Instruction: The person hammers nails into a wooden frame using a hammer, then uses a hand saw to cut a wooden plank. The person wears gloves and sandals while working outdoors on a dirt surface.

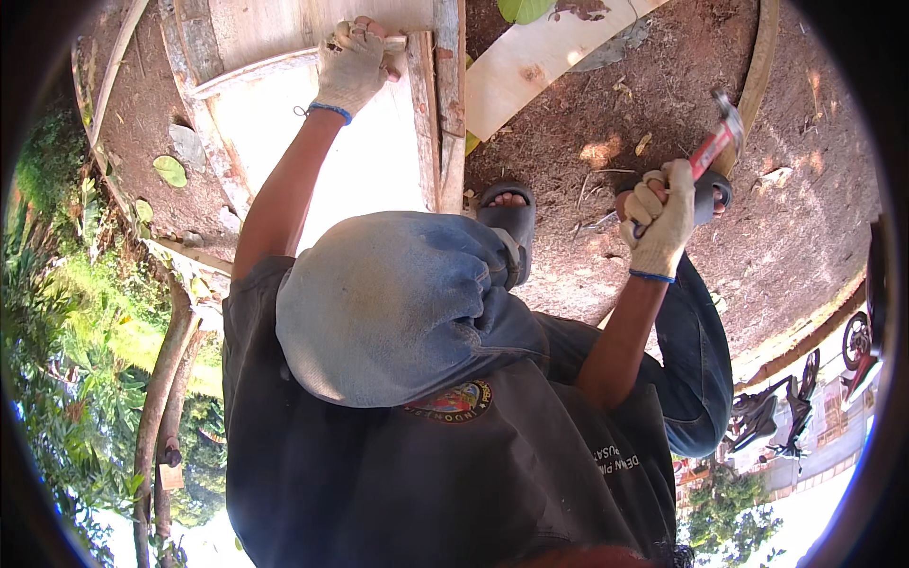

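My left hand (pixel 350 71), in a pale work glove with a blue cuff, curls its fingers over a thin wooden strip (pixel 256 70). The strip lies across a panel of pale boards (pixel 265 30), close to an upright batten (pixel 425 118) along its right side. Whether a small thing such as a nail is also between those fingers, I cannot tell. Out to the right, my right hand (pixel 660 222), gloved alike, is closed around the handle of a claw hammer (pixel 716 148). The handle is red, and the metal head points up and away, slightly blurred, apart from the wood.
A broad pale plank (pixel 530 71) lies on the brown soil (pixel 587 161) right of the panel. My sandalled foot (pixel 508 213) stands beside the panel; the other is partly behind my right hand. Plants (pixel 85 312) grow at left. Parked motorbikes (pixel 776 412) stand far right.
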`<state>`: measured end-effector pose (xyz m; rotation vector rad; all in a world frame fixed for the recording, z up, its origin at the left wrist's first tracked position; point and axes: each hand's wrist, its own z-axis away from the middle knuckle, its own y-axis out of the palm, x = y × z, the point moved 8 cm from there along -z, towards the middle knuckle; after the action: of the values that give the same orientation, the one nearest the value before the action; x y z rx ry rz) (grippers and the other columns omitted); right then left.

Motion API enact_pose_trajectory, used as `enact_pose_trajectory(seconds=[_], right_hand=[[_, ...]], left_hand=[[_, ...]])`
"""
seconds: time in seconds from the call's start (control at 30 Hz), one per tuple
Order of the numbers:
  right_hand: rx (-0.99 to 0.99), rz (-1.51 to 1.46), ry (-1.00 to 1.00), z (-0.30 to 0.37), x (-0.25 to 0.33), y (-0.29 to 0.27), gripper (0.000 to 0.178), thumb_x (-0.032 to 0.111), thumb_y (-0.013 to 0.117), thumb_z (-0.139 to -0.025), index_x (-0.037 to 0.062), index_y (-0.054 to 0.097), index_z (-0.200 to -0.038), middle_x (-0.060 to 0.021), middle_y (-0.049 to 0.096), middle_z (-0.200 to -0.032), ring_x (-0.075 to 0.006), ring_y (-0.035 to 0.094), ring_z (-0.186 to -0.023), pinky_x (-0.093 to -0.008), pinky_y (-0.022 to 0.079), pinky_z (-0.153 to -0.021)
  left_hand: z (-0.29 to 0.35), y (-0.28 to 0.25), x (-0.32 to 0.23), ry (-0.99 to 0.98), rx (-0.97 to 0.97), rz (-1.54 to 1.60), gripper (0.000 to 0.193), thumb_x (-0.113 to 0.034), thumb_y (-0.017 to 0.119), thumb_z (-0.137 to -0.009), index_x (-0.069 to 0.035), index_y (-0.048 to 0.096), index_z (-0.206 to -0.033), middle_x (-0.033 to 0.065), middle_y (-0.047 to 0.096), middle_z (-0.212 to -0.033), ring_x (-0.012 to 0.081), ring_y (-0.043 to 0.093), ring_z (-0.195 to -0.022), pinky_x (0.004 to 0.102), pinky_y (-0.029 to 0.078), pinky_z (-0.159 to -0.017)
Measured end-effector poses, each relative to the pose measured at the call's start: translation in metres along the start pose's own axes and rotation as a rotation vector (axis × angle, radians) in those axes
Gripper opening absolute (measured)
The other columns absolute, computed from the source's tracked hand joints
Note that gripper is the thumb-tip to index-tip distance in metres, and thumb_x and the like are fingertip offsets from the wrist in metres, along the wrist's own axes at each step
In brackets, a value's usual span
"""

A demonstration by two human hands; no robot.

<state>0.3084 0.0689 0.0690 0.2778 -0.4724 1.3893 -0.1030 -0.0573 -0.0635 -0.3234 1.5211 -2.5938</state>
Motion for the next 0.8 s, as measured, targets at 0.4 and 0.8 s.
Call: enact_pose_trajectory(seconds=[0.4, 0.8], right_hand=[[0.412, 0.043, 0.352, 0.03, -0.152, 0.108, 0.018, 0.017, 0.066, -0.096, 0.0102, 0.051, -0.09, 0.0057, 0.044, -0.06, -0.0062, 0.037, -0.039, -0.0257, 0.03, -0.035], [-0.191, -0.471, -0.128, -0.029, 0.006, -0.03, 0.042, 0.046, 0.059, -0.099, 0.0198, 0.04, -0.073, 0.0066, 0.025, -0.055, -0.0069, 0.023, -0.045, -0.0251, 0.014, -0.037]], left_hand=[[-0.009, -0.02, -0.02, 0.109, 0.033, -0.004, 0.057, -0.045, 0.072, -0.091, -0.003, 0.058, -0.126, 0.0223, 0.048, -0.141, 0.0359, 0.049, -0.135, 0.0517, 0.055, -0.093], [-0.006, -0.024, -0.013, -0.051, 0.116, 0.141, 0.072, -0.038, 0.077, -0.084, -0.001, 0.051, -0.139, 0.0121, 0.051, -0.146, 0.0359, 0.039, -0.141, 0.0503, 0.046, -0.109]])
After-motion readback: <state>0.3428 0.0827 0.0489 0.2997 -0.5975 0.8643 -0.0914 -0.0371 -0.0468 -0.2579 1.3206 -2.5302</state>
